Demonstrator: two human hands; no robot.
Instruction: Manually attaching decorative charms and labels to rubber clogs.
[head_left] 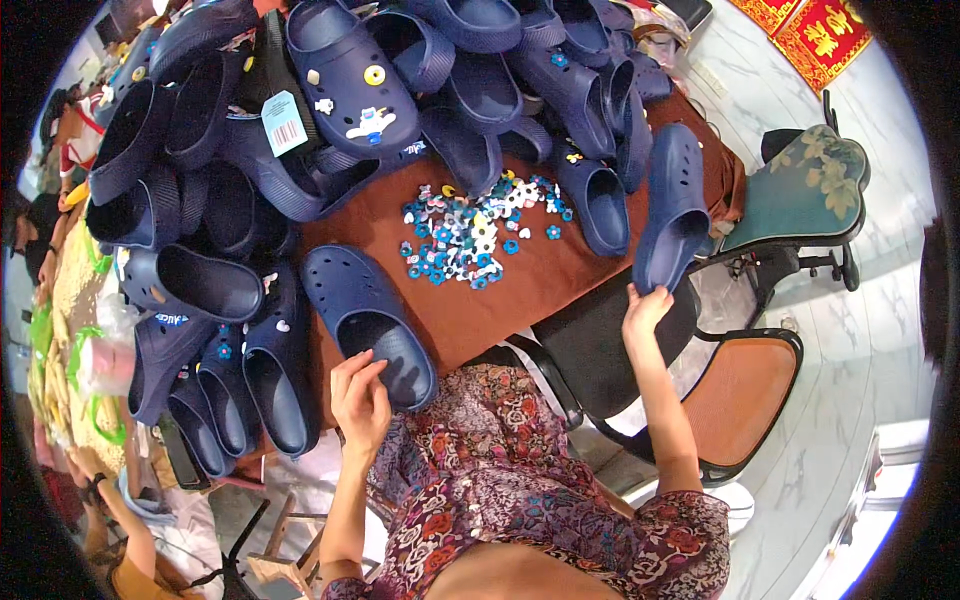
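At the right, my right hand pinches the heel end of a plain dark-blue clog, held up by the table's right edge with its toe pointing away from me. My left hand is at the heel of another plain dark-blue clog, which rests on the brown-covered table near me. Its fingers are loosely bent over the clog's side and cast a shadow on the footbed; whether they touch it I cannot tell. Between the two clogs, farther back, lies a heap of small blue, white and yellow shoe charms.
Dark-blue clogs, some with charms, are piled along the table's far side and left. A light-blue tag hangs among them. Black chair, brown-seated chair and green stool stand at right. Other people work at far left.
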